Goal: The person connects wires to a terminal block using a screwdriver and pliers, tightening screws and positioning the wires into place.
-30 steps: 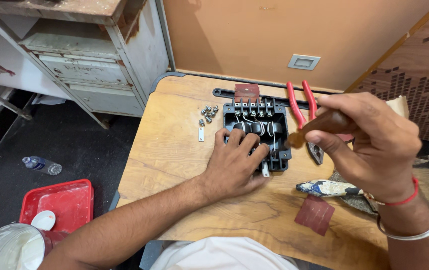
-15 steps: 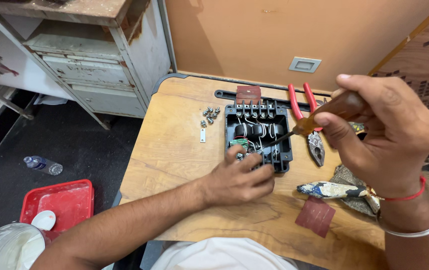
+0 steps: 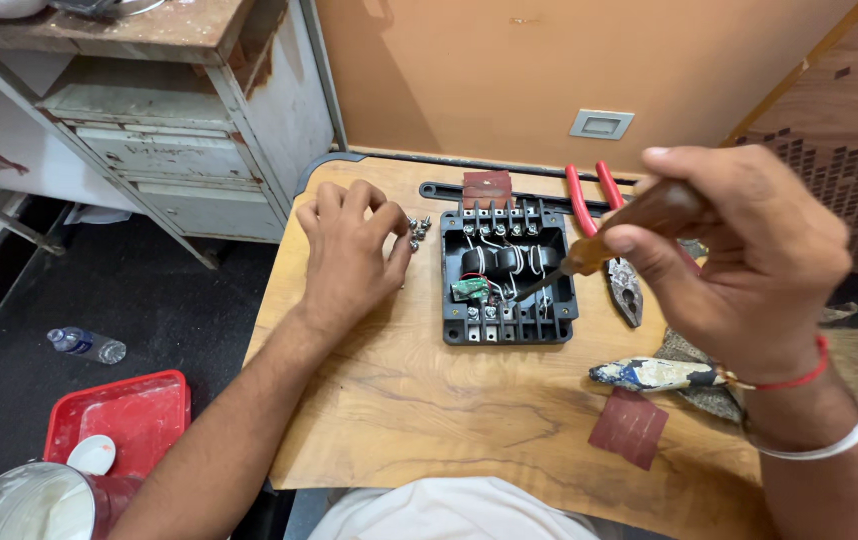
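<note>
On the far left I see the floor, with a clear plastic bottle (image 3: 87, 345) lying on its side and, nearer me, a red tray (image 3: 134, 420) holding a small white dish (image 3: 93, 455); a metal pot (image 3: 19, 505) shows at the bottom corner. Behind them stands a worn grey metal cabinet (image 3: 179, 150).

Moving onto the wooden surface (image 3: 429, 410), my left hand (image 3: 349, 250) lies near its left edge, fingers curled loosely with the tips drawn together, right beside a small cluster of screws (image 3: 417, 230). I cannot tell whether a screw is pinched between the fingertips.

Just right of the screws sits the black terminal box (image 3: 507, 275), open side up, with a row of screw terminals along its far and near edges, white wires looping inside, and a small green circuit piece at its lower left. A reddish-brown square pad (image 3: 488, 187) lies at its far edge.

My right hand (image 3: 739, 260) is closed around the wooden handle of a screwdriver (image 3: 629, 225), raised above the surface, with the shaft slanting down and left so the tip points into the box's middle.

Under that hand lie red-handled pliers (image 3: 609, 240), jaws towards me. Nearer me are a paint-smeared tool handle (image 3: 654, 375) and a dark red scrap of abrasive sheet (image 3: 629, 428).
</note>
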